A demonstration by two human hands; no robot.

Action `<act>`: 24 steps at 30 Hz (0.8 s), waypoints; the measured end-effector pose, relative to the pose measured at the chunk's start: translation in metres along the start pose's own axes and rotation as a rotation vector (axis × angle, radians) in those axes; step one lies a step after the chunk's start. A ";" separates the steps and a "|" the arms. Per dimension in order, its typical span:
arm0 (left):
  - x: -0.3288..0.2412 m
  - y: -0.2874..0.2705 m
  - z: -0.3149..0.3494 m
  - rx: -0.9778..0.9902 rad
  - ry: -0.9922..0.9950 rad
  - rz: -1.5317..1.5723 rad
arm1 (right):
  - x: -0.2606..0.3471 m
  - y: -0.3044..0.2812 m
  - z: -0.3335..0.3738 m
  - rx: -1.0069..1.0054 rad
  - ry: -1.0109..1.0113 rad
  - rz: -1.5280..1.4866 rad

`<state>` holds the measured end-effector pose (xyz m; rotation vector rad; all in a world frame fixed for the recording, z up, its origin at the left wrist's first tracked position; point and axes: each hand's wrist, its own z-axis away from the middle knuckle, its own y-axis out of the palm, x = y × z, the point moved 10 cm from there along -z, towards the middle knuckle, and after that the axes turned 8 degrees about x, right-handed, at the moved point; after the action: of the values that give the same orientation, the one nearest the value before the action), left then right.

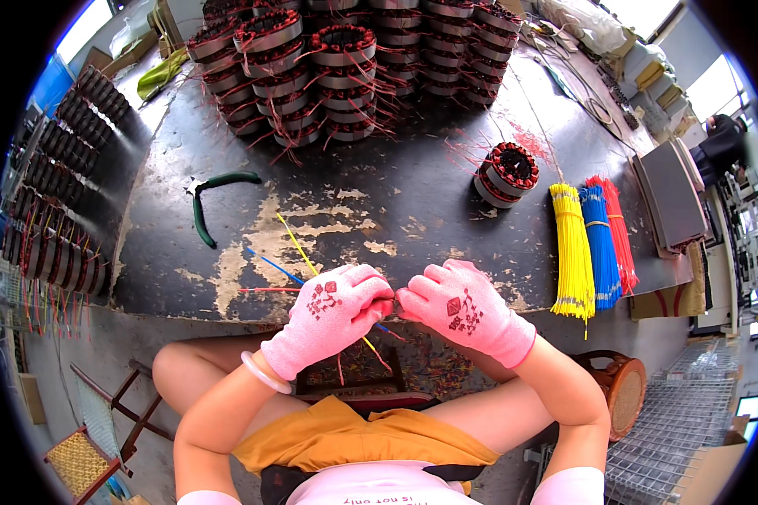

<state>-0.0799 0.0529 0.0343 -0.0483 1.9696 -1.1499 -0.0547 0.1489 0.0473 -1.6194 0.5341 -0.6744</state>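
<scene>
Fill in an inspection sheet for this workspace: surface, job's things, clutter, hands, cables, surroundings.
Surface: dark table, worn in pale patches.
Job's things: yellow wire, blue wire and red wire, fanned out; yellow bundle, blue bundle and red bundle at right; small coil stack left of them.
Clutter: green-handled pliers, open; tall coil stacks at the far side.
Hands: both gloved in pink; left hand grips the wires; right hand meets it, anything pinched there unclear.
Cables: thin cord at the table's far right.
Surroundings: floor scraps below; round stool at right; chair at left.
</scene>
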 end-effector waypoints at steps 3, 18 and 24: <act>-0.001 0.000 0.001 0.027 0.024 -0.044 | -0.031 0.026 0.003 0.022 0.331 -0.707; -0.001 0.002 0.000 0.001 -0.020 -0.040 | -0.005 0.000 0.022 -0.287 0.191 0.127; 0.005 -0.003 0.006 -0.007 -0.061 -0.073 | -0.037 0.003 0.036 -0.357 0.365 -0.426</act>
<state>-0.0799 0.0450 0.0322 -0.1584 1.9315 -1.1746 -0.0567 0.2000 0.0364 -1.9818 0.6015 -1.2650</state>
